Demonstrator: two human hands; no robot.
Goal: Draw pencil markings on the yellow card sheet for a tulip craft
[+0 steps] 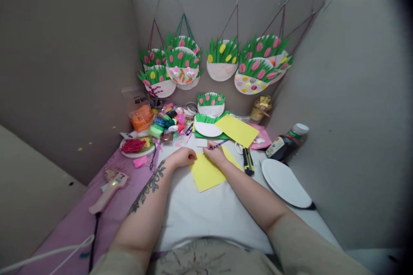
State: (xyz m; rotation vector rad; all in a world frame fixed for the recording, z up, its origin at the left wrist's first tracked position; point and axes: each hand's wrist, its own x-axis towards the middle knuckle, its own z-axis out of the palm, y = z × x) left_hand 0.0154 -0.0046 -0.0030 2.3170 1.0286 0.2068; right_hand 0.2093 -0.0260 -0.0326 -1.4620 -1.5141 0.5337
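A yellow paper sheet (pixel 206 174) lies on the white table surface (pixel 209 215) in front of me. My right hand (pixel 215 153) rests on the sheet's far edge and is closed around a blue pencil (pixel 219 143) whose tip points down at the paper. My left hand (pixel 184 156) is curled at the sheet's left corner and touches it; nothing is visibly held in it.
A second yellow sheet (pixel 237 130), green paper grass pieces and a bag of coloured craft bits (pixel 166 123) lie beyond. A utility knife (pixel 248 161), white paper plate (pixel 285 182) and dark bottle (pixel 285 142) sit right. A glue gun (pixel 108 191) lies left. Decorated plates (pixel 222 62) hang on the back wall.
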